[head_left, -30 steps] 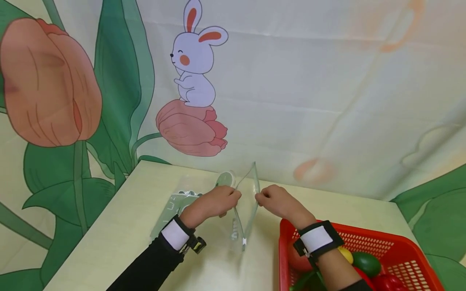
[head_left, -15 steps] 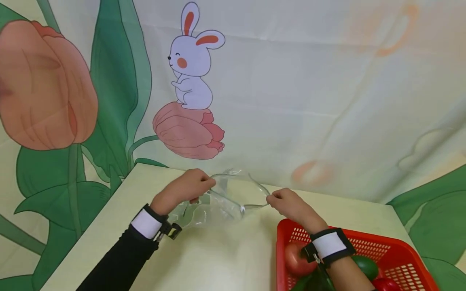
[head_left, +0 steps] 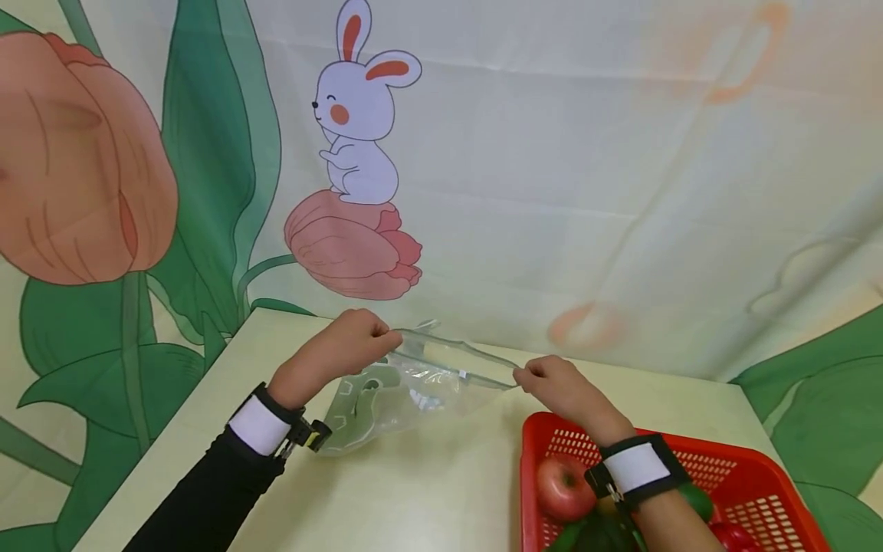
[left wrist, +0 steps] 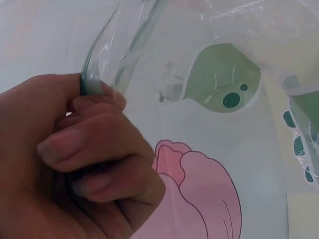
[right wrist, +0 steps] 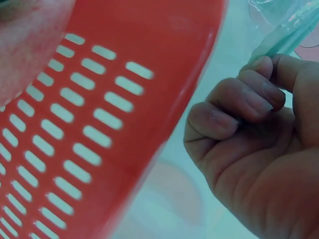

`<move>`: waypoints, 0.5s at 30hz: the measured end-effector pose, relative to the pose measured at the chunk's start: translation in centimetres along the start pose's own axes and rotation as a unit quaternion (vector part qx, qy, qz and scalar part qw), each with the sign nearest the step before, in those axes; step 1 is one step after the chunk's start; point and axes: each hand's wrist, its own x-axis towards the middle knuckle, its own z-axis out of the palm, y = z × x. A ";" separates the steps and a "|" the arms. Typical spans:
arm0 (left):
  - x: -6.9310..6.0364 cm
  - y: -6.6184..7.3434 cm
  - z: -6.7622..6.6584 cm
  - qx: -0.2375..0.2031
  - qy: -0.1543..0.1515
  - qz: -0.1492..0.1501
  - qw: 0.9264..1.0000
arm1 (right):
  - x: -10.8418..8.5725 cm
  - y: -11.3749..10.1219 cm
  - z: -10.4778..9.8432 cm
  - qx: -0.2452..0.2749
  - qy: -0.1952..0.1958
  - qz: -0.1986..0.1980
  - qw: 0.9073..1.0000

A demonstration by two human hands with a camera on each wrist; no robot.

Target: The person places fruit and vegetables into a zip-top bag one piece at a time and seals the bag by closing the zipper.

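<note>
A clear plastic zip bag (head_left: 414, 391) with green printed shapes is stretched between both hands above the table. Its mouth forms a long narrow gap, with a small white slider (head_left: 464, 374) on the near rim. My left hand (head_left: 338, 354) pinches the left end of the rim between thumb and fingers. At the other end, my right hand (head_left: 562, 387) pinches the rim's corner, just beyond the basket's edge. Close up in the left wrist view, the bag's rim (left wrist: 92, 74) enters between thumb and forefinger. The right wrist view has the bag's corner (right wrist: 284, 42) at the fingertips.
A red perforated basket (head_left: 534, 475) stands at the front right, under my right forearm. It holds a reddish round fruit (head_left: 564, 487), dark green produce (head_left: 600, 533) and a red item (head_left: 734, 537). Behind the pale table (head_left: 386, 498) hangs a printed cloth (head_left: 517, 192).
My left hand has moved left and slightly up, and my right hand slightly right. The bag's mouth went from an upright diamond to a wide, sideways-stretched slot.
</note>
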 end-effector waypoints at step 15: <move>0.0 1.4 2.1 0.008 0.019 0.012 1.000 | -1.3 0.0 -0.9 0.013 0.015 -0.013 1.000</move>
